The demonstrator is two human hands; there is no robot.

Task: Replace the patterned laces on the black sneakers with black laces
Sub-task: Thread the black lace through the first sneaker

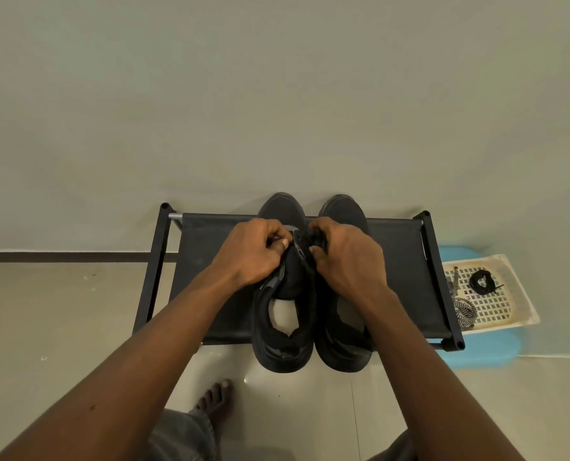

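Left hand [253, 252] and right hand [347, 257] close together, pinching left shoe [283, 356] upper on rack [203, 261]; lace not discernible. Shoe overhangs rack front: hard tug could pull it off.

L hand [253, 252] & R hand [347, 257] gripping black sneaker [282, 356], on rack [203, 261], patterned laces [462, 308] on tray [525, 316]

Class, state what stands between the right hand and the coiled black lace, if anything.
Only the shoe rack's side bar crosses the path from the right hand to the black lace, which lies uncovered on the tray beside the patterned laces.
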